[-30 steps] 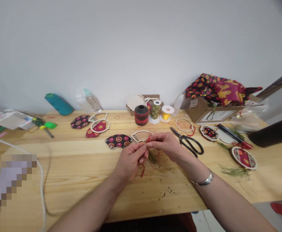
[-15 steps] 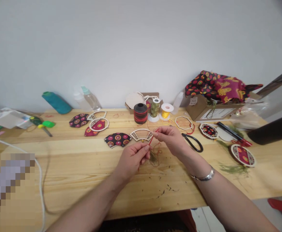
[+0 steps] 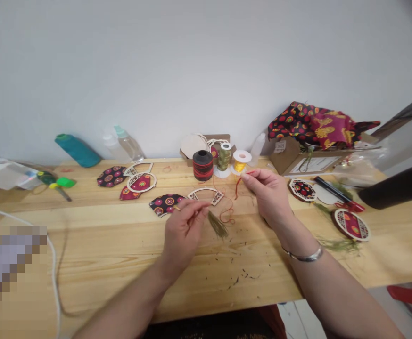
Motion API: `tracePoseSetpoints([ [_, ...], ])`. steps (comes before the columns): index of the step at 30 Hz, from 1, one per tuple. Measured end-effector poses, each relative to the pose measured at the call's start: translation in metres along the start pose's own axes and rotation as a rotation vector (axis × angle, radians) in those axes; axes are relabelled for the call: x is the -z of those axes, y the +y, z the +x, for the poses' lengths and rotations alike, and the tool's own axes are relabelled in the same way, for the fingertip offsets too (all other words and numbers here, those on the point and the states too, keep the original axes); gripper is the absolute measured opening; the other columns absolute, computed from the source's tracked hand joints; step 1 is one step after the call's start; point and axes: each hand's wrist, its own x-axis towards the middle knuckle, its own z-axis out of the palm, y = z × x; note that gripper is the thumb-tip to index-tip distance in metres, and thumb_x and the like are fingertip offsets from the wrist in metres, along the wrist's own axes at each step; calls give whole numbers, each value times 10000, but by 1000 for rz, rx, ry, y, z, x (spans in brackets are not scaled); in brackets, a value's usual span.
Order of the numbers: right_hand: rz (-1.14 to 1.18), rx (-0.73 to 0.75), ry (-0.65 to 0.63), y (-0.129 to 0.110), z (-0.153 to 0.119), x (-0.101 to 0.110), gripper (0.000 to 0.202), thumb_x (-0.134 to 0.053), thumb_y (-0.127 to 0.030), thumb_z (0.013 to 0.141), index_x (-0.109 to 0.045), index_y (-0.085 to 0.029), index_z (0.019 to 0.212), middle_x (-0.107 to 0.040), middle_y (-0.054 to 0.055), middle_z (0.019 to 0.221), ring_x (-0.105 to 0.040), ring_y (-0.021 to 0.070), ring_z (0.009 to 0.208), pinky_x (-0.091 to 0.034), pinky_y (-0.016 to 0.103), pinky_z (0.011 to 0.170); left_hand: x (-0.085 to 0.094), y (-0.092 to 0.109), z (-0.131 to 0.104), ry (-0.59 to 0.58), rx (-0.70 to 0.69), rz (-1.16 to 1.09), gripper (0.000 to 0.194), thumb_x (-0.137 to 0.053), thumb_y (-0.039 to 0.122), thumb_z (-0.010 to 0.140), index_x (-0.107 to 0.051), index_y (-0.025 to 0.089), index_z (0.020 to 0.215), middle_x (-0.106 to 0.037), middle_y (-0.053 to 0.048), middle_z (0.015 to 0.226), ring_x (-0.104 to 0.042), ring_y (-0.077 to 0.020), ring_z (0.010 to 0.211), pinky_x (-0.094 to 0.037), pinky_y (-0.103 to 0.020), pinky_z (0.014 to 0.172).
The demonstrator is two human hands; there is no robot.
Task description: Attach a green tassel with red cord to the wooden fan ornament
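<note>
My right hand [image 3: 271, 195] is closed, pinching a short red cord [image 3: 237, 188] between thumb and fingertips, with one end hanging down. My left hand [image 3: 186, 228] is closed too, its fingertips pressed together at the upper end of an olive-green tassel [image 3: 218, 226]. A hint of red shows at those fingertips, but what they grip is too small to tell. Just beyond them lies a fan-shaped wooden frame [image 3: 217, 197], partly covered by the hand. A fan-shaped piece of patterned black fabric [image 3: 163, 204] lies beside my left hand. Thin red thread [image 3: 228, 216] curls on the table between both hands.
Behind stand a red-and-black thread spool [image 3: 202, 167], a green spool [image 3: 224, 157] and a yellow spool [image 3: 240, 165]. A cardboard box [image 3: 287, 157] with patterned cloth is at the back right. Finished round ornaments [image 3: 352, 225] lie right; a screwdriver [image 3: 62, 192] lies left.
My hands have drawn apart. The right hand moved right and up with the red cord, while the left shifted slightly left. More of the tassel shows now.
</note>
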Motion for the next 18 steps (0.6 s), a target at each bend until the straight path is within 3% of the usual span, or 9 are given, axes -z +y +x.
tracePoseSetpoints([
  [3, -128, 153, -85, 3, -5, -5, 130, -698, -289, 728, -635, -199, 660, -616, 9, 667, -524, 140, 641, -426, 301, 631, -1, 2, 0, -363, 430, -354, 227, -672, 377, 750, -749, 165, 768, -651, -57, 635, -398, -73, 446, -300, -216, 435],
  [6, -314, 388, -251, 5, -12, -11, 103, -664, -215, 775, -657, -200, 674, -630, 18, 686, -539, 146, 679, -432, 311, 669, 0, 3, 2, -545, 679, -591, 333, -646, 446, 757, -749, 136, 821, -718, -132, 779, -290, -16, 376, -142, -197, 377],
  [9, -478, 585, -422, 5, -18, -15, 118, -615, -163, 806, -674, -204, 712, -631, 20, 675, -515, 151, 694, -426, 314, 684, 0, 4, 6, -488, 735, -693, 332, -657, 446, 754, -744, 136, 834, -724, -139, 829, -262, 8, 363, -84, -188, 362],
  [12, -569, 714, -587, 4, -23, -16, 138, -571, -152, 834, -668, -194, 746, -630, 25, 663, -492, 150, 679, -410, 308, 667, 1, 4, 9, -391, 715, -737, 211, -752, 330, 682, -709, 126, 717, -658, -44, 655, -254, 25, 360, -96, -152, 357],
  [15, -650, 778, -708, 2, -27, -17, 174, -525, -146, 859, -654, -182, 747, -641, 40, 697, -510, 153, 695, -406, 315, 672, 0, 2, 11, -327, 725, -735, 193, -799, 254, 624, -680, 109, 670, -542, 30, 545, -257, 34, 359, -116, -124, 358],
  [18, -672, 790, -794, -1, -30, -19, 204, -490, -149, 878, -648, -178, 752, -655, 52, 731, -533, 157, 719, -425, 313, 681, 0, -1, 11, -277, 695, -716, 196, -801, 241, 624, -679, 98, 680, -517, 41, 523, -269, 28, 374, -135, -125, 366],
])
